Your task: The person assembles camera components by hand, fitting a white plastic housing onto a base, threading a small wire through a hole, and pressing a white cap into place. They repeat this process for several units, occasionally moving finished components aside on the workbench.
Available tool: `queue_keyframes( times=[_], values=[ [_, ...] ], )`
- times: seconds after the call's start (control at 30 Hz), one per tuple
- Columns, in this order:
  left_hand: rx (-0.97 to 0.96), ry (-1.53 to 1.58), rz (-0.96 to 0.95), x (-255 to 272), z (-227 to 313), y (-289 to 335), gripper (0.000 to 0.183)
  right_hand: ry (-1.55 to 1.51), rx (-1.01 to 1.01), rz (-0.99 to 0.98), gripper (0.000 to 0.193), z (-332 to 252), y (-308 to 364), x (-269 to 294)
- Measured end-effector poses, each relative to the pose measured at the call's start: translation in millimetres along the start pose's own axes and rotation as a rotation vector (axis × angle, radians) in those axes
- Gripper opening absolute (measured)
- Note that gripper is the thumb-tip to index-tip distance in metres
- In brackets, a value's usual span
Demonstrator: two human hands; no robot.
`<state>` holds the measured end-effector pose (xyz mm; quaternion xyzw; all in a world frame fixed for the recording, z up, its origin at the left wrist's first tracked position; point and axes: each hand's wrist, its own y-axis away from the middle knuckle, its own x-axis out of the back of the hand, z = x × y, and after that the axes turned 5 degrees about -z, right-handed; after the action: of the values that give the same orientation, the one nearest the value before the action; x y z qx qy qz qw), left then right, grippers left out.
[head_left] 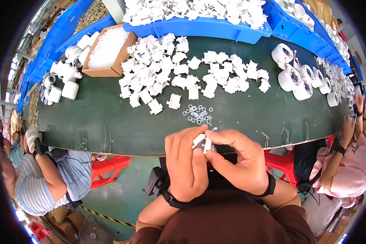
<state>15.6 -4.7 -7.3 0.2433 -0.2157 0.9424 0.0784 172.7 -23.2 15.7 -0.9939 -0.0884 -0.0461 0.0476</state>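
Close to the table's front edge, my left hand (186,162) and my right hand (240,160) meet around a small white plastic part (208,144). Something grey shows beneath it, partly covered by my fingers. Both hands are closed, with thumbs and fingertips pinching the part between them. Just beyond my fingertips lies a scatter of small clear rings (198,114). Farther back, loose white plastic brackets (150,67) form a heap at centre left, and more white brackets (227,73) are spread to its right.
A blue bin (199,29) full of white parts stands at the back. A cardboard box (103,71) of clear pieces sits at left, beside white cylinders (70,90). White round housings (289,78) stand at right. People sit on both sides, near red stools (278,162).
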Motion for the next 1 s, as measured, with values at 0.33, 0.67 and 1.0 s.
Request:
queue_keyframes(
  times=[0.33, 0.67, 1.0],
  values=[
    [-0.069, -0.037, 0.046, -9, -3, 2, 0.043, 0.181, 0.259, 0.217, 0.039, 14, 3, -22],
    [-0.136, -0.083, -0.002, 11, -9, 6, 0.023, 0.268, 0.032, -0.110, 0.015, -27, -20, 25],
    [-0.157, -0.214, -0.143, 16, -5, -13, 0.034, 0.853, 0.193, 0.085, 0.016, 29, -53, 24]
  ],
)
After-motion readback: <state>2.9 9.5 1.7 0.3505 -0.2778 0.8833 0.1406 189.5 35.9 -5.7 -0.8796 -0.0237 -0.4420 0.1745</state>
